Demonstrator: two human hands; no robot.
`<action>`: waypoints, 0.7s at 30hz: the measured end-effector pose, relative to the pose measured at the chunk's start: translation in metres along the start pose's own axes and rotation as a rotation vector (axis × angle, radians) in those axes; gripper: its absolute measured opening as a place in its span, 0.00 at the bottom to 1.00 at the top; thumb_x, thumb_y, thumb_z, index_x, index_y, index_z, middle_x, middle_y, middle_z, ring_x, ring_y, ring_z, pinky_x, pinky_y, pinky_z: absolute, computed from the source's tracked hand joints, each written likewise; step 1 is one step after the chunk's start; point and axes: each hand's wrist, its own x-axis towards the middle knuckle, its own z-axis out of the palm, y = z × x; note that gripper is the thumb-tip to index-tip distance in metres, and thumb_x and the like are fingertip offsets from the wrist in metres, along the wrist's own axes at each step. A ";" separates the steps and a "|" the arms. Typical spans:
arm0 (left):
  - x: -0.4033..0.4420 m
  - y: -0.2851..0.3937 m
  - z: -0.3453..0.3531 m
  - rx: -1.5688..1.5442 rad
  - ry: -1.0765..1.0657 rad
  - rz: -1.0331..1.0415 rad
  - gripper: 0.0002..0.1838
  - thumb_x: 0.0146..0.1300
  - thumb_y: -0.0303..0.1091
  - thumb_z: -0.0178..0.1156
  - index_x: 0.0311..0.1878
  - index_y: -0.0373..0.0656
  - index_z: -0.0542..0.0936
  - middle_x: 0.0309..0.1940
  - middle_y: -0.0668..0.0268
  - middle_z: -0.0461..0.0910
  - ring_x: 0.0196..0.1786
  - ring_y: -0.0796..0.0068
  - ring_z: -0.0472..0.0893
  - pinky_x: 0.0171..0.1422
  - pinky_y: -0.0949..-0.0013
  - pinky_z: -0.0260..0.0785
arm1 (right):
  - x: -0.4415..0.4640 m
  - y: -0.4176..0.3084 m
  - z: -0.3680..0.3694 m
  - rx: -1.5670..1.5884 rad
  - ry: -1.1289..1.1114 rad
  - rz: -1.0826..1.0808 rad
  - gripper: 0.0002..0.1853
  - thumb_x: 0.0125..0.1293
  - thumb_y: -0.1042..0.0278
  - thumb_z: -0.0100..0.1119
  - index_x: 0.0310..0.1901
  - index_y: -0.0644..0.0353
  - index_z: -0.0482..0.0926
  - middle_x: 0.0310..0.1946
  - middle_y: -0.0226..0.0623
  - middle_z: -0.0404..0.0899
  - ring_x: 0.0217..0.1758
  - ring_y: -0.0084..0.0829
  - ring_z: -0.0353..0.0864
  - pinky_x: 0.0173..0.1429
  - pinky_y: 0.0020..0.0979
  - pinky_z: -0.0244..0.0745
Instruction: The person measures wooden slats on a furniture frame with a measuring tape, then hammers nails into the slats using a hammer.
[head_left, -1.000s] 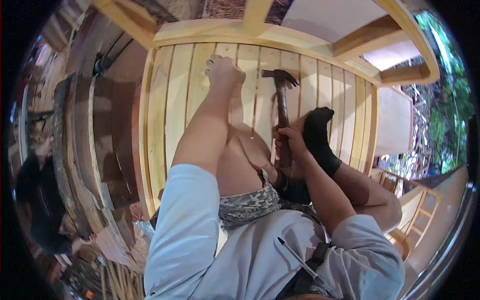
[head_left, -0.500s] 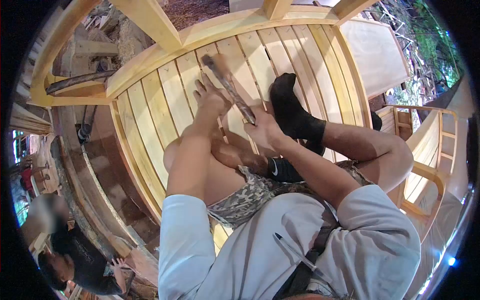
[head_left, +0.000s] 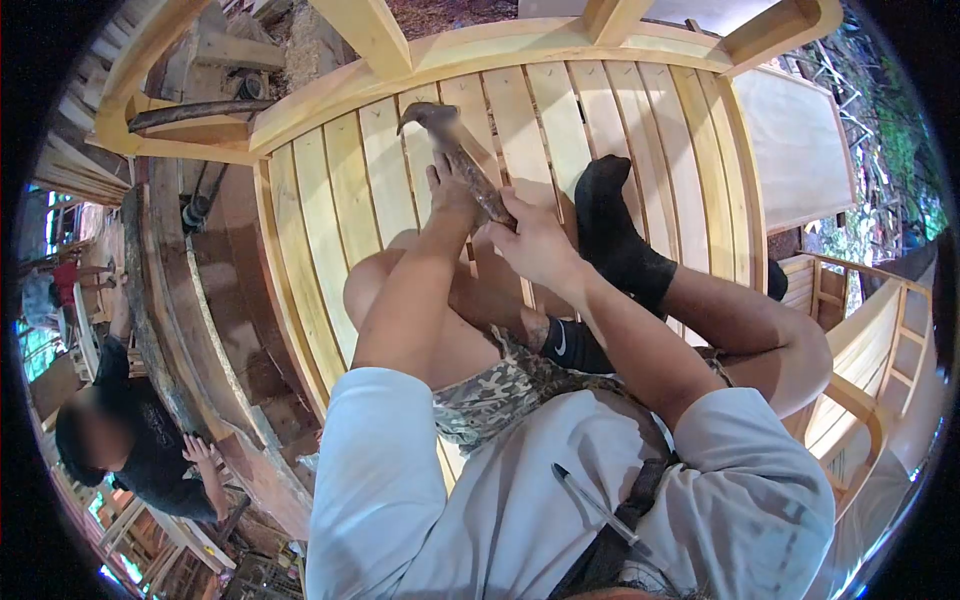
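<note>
My right hand (head_left: 538, 245) is closed around the lower end of the wooden handle of a claw hammer (head_left: 478, 185). The hammer head, slightly blurred, is raised over the pale wooden slats (head_left: 375, 170), near their far end. My left hand (head_left: 455, 200) is beside the handle, low over the slats, with its visible fingers stretched forward. The handle covers part of those fingers, and no object shows in them. Small nail-like marks dot the far ends of several slats.
A wooden frame rail (head_left: 480, 50) borders the slats at the far side. My foot in a black sock (head_left: 615, 215) rests on the slats to the right. At lower left a person in a dark shirt (head_left: 160, 440) leans by a long timber (head_left: 150, 320). A pale panel (head_left: 795, 150) stands at right.
The view has shifted, so the scene sits lower and further right. The hammer head has turned, its claw now pointing left. My left hand's fingers look less spread and closer to the handle.
</note>
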 end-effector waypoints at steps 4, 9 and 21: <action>0.002 0.002 -0.001 0.122 -0.019 -0.002 0.53 0.64 0.73 0.54 0.81 0.41 0.61 0.84 0.44 0.44 0.86 0.39 0.36 0.86 0.38 0.33 | -0.002 -0.014 -0.006 -0.004 0.036 -0.012 0.24 0.70 0.63 0.62 0.63 0.66 0.73 0.31 0.52 0.82 0.33 0.37 0.85 0.38 0.36 0.78; -0.011 0.003 0.003 -0.042 0.190 0.002 0.55 0.64 0.73 0.55 0.81 0.38 0.59 0.84 0.43 0.41 0.86 0.41 0.35 0.86 0.40 0.33 | 0.005 -0.001 0.002 0.017 0.013 -0.095 0.21 0.69 0.65 0.61 0.60 0.65 0.76 0.33 0.52 0.82 0.39 0.46 0.86 0.46 0.39 0.79; -0.003 -0.008 0.002 -0.052 0.108 0.032 0.46 0.62 0.57 0.63 0.79 0.44 0.64 0.85 0.48 0.40 0.86 0.40 0.35 0.87 0.41 0.35 | -0.007 0.001 0.006 0.029 0.042 -0.018 0.17 0.70 0.64 0.60 0.55 0.65 0.77 0.34 0.48 0.82 0.39 0.41 0.85 0.46 0.40 0.79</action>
